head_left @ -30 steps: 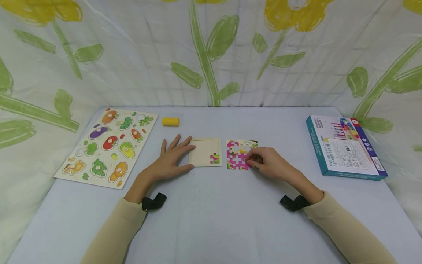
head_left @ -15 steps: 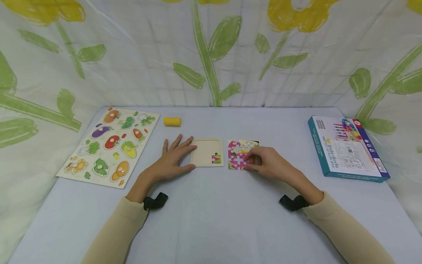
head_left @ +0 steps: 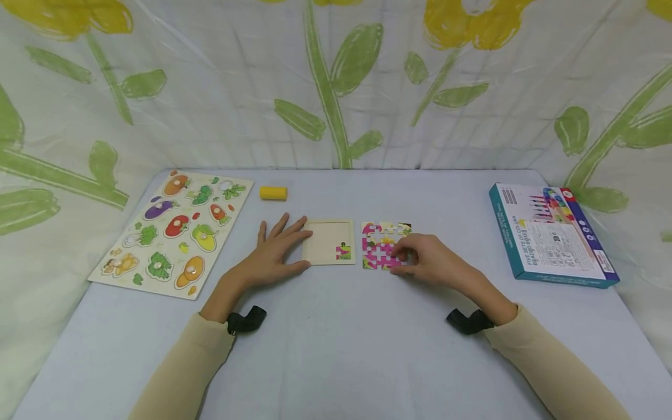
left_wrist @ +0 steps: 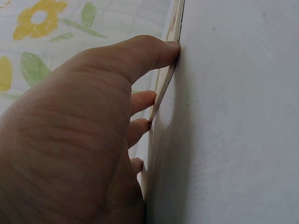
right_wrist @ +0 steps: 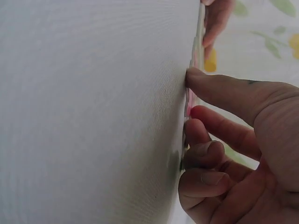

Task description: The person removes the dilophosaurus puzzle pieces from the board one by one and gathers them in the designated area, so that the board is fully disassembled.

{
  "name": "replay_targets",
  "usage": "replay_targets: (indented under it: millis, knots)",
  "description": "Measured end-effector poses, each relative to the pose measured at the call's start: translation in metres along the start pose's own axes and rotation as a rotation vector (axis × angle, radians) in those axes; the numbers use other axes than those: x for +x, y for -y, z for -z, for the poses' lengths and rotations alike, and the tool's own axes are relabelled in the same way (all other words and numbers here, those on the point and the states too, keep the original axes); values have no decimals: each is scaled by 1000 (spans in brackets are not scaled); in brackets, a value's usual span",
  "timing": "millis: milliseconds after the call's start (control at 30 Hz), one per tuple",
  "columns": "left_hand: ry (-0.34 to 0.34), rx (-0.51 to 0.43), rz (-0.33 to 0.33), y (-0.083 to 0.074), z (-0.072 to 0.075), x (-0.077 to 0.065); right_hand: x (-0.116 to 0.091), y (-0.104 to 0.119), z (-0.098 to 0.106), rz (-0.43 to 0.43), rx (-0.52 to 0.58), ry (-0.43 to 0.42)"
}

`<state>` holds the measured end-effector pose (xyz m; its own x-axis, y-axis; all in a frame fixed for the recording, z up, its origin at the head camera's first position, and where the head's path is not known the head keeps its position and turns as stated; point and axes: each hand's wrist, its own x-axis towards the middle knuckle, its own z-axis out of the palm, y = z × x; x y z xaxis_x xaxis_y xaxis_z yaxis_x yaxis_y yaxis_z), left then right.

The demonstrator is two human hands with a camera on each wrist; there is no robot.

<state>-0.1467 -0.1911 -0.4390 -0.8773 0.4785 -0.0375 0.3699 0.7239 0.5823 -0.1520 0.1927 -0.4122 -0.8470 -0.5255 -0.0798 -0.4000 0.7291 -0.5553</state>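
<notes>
A shallow wooden puzzle tray (head_left: 320, 240) lies mid-table, with a small pink and green section of jigsaw in its lower right corner. My left hand (head_left: 270, 254) has its fingers spread, fingertips and thumb touching the tray's left edge; the left wrist view shows the thumb (left_wrist: 166, 53) against that edge. Right of the tray lies a square of pink, yellow and green jigsaw pieces (head_left: 370, 245) with gaps among them. My right hand (head_left: 433, 261) pinches a pink jigsaw piece (head_left: 387, 262) at its lower right between thumb and index finger, other fingers curled. The hand hides the square's right edge.
A vegetable knob-puzzle board (head_left: 173, 233) lies at the left. A yellow cylinder (head_left: 273, 193) lies behind the tray. At the right rests a flat toy box (head_left: 553, 236) with teal sides. A flower-patterned curtain (head_left: 236, 87) hangs behind the table.
My right index finger and thumb have parted slightly at the square's lower right. The left hand stays at the tray's edge. The whole view shifts a little with the head.
</notes>
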Motion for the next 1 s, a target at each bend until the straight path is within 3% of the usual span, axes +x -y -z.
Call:
replay_targets:
  millis: [267, 467, 733, 1000]
  knots:
    - [6, -2, -3, 0, 0, 1, 2, 1, 1, 20, -13, -23]
    - [7, 8, 2, 0, 0, 1, 15, 9, -2, 78, 32, -56]
    - [8, -4, 6, 0, 0, 0, 45, 31, -13, 158, 111, 7]
    - [-3, -1, -5, 0, 0, 1, 68, 48, -26, 174, 54, 72]
